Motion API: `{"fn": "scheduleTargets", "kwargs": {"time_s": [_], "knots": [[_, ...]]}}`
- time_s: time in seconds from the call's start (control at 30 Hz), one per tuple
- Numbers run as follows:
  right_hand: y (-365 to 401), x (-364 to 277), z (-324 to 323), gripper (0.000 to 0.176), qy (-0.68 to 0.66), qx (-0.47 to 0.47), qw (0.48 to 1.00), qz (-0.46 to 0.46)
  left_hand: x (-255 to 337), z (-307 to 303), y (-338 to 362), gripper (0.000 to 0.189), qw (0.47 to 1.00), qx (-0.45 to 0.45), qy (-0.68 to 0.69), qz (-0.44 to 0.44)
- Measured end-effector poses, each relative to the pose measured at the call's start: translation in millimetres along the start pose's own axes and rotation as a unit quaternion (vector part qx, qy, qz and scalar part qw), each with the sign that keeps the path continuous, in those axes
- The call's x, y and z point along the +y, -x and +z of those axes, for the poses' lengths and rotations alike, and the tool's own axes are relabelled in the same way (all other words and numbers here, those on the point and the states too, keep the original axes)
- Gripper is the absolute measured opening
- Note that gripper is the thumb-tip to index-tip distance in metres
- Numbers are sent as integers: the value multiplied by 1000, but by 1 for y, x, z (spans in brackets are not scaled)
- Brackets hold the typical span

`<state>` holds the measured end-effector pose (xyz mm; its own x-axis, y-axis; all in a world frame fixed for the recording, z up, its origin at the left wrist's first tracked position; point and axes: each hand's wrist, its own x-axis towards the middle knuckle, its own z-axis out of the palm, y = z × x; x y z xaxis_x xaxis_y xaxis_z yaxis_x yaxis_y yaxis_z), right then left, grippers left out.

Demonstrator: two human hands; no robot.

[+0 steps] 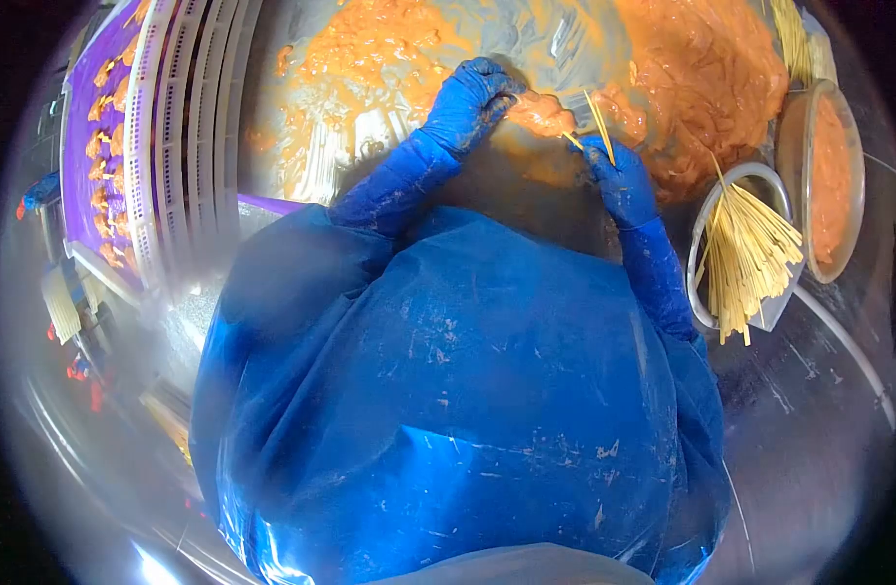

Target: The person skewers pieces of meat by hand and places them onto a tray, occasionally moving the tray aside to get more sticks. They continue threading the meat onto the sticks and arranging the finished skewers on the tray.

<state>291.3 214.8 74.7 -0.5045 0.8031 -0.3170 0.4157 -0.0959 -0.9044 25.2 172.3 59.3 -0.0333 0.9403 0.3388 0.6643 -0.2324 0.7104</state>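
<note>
My left hand (475,96), in a blue glove, is closed on one end of a piece of marinated meat (540,114) coated in orange sauce. My right hand (620,179), also gloved in blue, grips thin bamboo skewers (598,125). One skewer's tip points at the right end of the meat, while another sticks up beside it. Whether the tip has entered the meat cannot be made out. Both hands are over the metal worktop (448,190). Sauced meat (697,83) lies heaped beyond my right hand, and a thinner spread (370,54) lies behind my left.
At right, a white-rimmed holder (697,263) carries a fanned bundle of bamboo skewers (745,263). Next to it stands an oval tub (857,185) of orange meat. Stacked white trays (180,127) rise at left, the outermost lined in purple (77,185) with rows of skewered meat.
</note>
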Motion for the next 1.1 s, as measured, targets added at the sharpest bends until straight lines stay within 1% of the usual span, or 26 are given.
{"fn": "scheduleTargets", "kwargs": {"time_s": [0.07, 0.13, 0.23, 0.27, 0.3, 0.37, 0.43, 0.47, 0.57, 0.63, 0.77, 0.83, 0.87, 0.93, 0.97, 1.03, 1.07, 1.1], "knots": [[-1, -2, -4, 21, 22, 0, 1000, -1, -2, -1, 1, 20, 1000, 13, -2, 4], [1, -7, -8, 22, 43, -2, 999, -2, 2, -4, 0, 23, 999, -28, -12, -23], [2, -11, -13, 22, 45, 10, 999, 8, 3, -2, 1, 24, 999, -19, -21, -18], [1, -12, -16, 23, 64, -3, 998, 10, 3, -1, 0, 24, 999, -19, -21, -18], [1, -14, -17, 23, 82, -16, 996, 12, 4, 0, 0, 21, 999, -9, -24, -19], [2, -21, -16, 23, 91, -10, 996, 15, 7, 0, 1, 18, 999, -1, -27, -18], [-1, -24, -13, 23, 101, -6, 995, 17, 7, -1, 2, 25, 999, -22, -13, -34], [-4, -24, -11, 24, 97, -10, 995, 5, 7, -1, 2, 25, 999, -22, -14, -34], [-12, -17, -9, 24, 91, -12, 996, -15, 7, 0, 3, 26, 999, -17, -29, -25], [-17, -12, -6, 24, 87, -9, 996, -24, 5, 2, 2, 20, 999, 15, -35, 6], [-27, -12, 1, 22, 80, -14, 997, 11, 4, 0, 1, 20, 999, 21, -23, 10], [-26, -12, 2, 22, 68, -24, 997, 22, 1, -2, 0, 25, 997, -2, -70, 21], [-23, -13, 2, 20, 48, -14, 998, 26, 1, -4, 0, 25, 997, -1, -71, 22], [-17, -7, -2, 18, 28, -2, 999, 27, 6, -8, -4, 42, 993, 23, -117, 8], [-12, 5, -10, 16, 15, -11, 999, 32, 14, -7, -3, 42, 993, 22, -116, 10], [-5, 21, -17, 14, 5, -22, 999, 40, 42, 0, -1, 57, 979, -11, -201, 44], [-1, 27, -19, 13, -35, -26, 998, 35, 37, 13, 5, 68, 983, -81, -161, 41], [1, 26, -20, 12, -73, -29, 996, 28, 42, 21, 7, 68, 983, -82, -159, 40]]}}
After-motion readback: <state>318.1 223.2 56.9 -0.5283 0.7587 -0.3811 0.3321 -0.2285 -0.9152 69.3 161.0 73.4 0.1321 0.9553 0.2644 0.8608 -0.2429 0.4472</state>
